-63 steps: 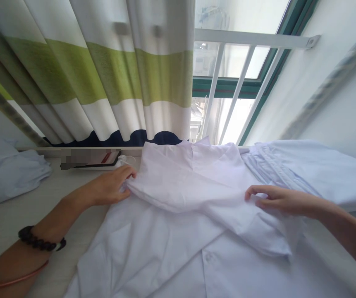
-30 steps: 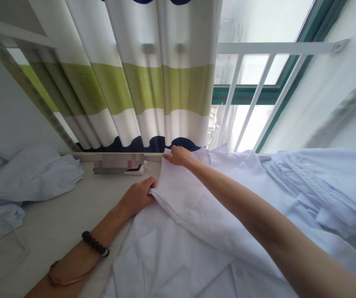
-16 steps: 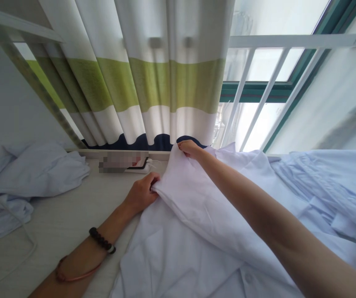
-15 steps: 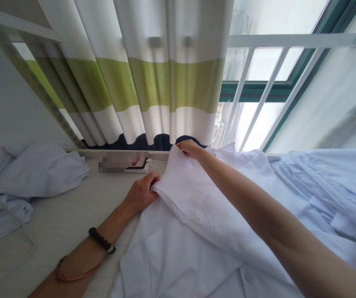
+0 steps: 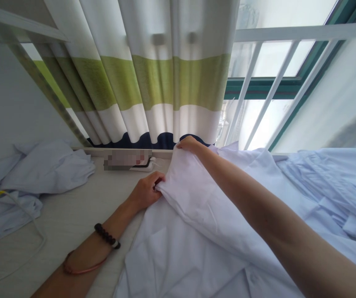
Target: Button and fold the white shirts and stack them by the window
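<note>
A white shirt (image 5: pixel 196 223) lies spread on a pale table (image 5: pixel 56 223), its upper part folded over itself. My left hand (image 5: pixel 146 191) pinches the near corner of that folded edge, fingers closed on the cloth. My right hand (image 5: pixel 190 145) reaches across to the far corner by the curtain and grips the same folded edge, lifting it slightly. My left wrist carries a dark bead bracelet (image 5: pixel 107 236) and a reddish cord.
A striped green, white and navy curtain (image 5: pixel 153 82) hangs behind, beside a barred window (image 5: pixel 267 91). Crumpled pale garments (image 5: pixel 41 169) lie at the left with a white cable (image 5: pixel 25 215). More pale blue clothes (image 5: pixel 329 182) are heaped at the right. A white power strip (image 5: pixel 143 165) sits by the sill.
My right hand left the shirt's right side and crossed to the far corner by the curtain, where it now grips and raises the fold. My left hand kept its pinch.
</note>
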`<action>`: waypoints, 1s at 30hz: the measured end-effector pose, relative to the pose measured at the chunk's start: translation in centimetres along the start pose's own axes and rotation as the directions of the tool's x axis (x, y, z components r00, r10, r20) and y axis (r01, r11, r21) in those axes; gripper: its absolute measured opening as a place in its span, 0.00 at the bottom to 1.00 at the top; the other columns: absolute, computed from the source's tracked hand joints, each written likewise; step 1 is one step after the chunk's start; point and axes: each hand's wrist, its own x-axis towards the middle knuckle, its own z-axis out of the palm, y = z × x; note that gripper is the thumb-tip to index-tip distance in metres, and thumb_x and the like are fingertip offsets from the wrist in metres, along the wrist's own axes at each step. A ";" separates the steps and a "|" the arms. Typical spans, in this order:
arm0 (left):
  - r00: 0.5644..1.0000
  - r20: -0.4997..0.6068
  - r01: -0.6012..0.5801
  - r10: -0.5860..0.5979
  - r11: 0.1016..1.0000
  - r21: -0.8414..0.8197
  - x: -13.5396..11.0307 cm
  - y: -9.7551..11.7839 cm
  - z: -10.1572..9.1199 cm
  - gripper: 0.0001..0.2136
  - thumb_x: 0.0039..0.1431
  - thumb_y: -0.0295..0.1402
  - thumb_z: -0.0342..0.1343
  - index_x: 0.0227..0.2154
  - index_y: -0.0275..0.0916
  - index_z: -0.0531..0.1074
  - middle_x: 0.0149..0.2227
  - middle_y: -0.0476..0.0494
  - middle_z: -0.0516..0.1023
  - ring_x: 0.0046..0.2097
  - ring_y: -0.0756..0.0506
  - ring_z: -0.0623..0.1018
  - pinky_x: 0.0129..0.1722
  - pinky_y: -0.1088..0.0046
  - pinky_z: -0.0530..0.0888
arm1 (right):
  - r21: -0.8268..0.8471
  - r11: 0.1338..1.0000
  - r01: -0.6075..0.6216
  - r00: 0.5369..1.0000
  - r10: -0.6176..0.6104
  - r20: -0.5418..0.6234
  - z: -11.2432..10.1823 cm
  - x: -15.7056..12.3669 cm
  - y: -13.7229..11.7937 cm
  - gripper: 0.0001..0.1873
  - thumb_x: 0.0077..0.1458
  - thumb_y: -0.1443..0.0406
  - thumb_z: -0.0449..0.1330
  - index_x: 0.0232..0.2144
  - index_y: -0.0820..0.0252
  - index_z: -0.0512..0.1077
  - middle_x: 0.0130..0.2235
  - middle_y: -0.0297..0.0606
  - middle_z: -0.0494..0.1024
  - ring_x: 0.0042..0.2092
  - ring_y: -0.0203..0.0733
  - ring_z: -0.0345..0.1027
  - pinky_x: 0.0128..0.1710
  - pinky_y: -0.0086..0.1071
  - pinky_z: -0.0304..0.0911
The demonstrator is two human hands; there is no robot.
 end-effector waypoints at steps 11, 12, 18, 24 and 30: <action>0.987 0.089 -0.138 0.132 0.989 0.061 0.2 -0.7 -0.7 0.03 0.46 0.24 0.50 0.25 0.38 0.64 0.29 0.49 0.66 0.28 0.52 0.65 0.28 0.77 0.63 | -0.172 0.984 0.038 0.987 -0.064 -0.150 0.4 -2.1 0.6 0.12 0.56 0.63 0.57 0.41 0.60 0.74 0.48 0.46 0.74 0.48 0.52 0.69 0.44 0.40 0.63; 0.985 0.111 -0.143 0.135 0.988 0.066 0.2 -0.8 -0.8 0.03 0.46 0.24 0.50 0.25 0.38 0.64 0.29 0.49 0.66 0.28 0.52 0.65 0.28 0.77 0.63 | -0.192 0.980 0.057 0.983 -0.089 -0.160 0.4 -2.3 0.6 0.12 0.57 0.62 0.56 0.42 0.60 0.74 0.49 0.47 0.74 0.48 0.53 0.69 0.44 0.41 0.63; 0.962 0.205 -0.220 0.179 0.955 0.200 0.2 -1.1 -1.4 0.05 0.49 0.28 0.51 0.30 0.38 0.69 0.34 0.46 0.70 0.33 0.48 0.71 0.34 0.74 0.67 | -0.292 0.900 0.323 0.900 -0.388 -0.201 -0.6 -5.8 1.7 0.16 0.64 0.60 0.48 0.49 0.59 0.67 0.53 0.45 0.68 0.54 0.48 0.62 0.44 0.35 0.60; 0.928 0.270 -0.334 0.257 0.894 0.297 0.6 0.9 -1.7 0.15 0.46 0.30 0.53 0.40 0.37 0.71 0.41 0.39 0.72 0.42 0.40 0.71 0.46 0.62 0.67 | -0.239 0.876 0.418 0.901 -0.434 -0.016 -2.8 -12.6 6.5 0.12 0.63 0.62 0.48 0.44 0.62 0.66 0.43 0.43 0.73 0.40 0.41 0.68 0.37 0.31 0.60; 0.850 0.385 -0.465 0.358 0.854 0.233 0.9 4.5 -0.5 0.18 0.48 0.28 0.53 0.45 0.38 0.70 0.43 0.40 0.73 0.45 0.40 0.71 0.48 0.62 0.66 | -0.301 0.931 0.206 0.950 -0.117 0.288 -9.0 -19.1 12.8 0.15 0.57 0.54 0.53 0.37 0.59 0.67 0.41 0.43 0.75 0.39 0.43 0.68 0.36 0.33 0.61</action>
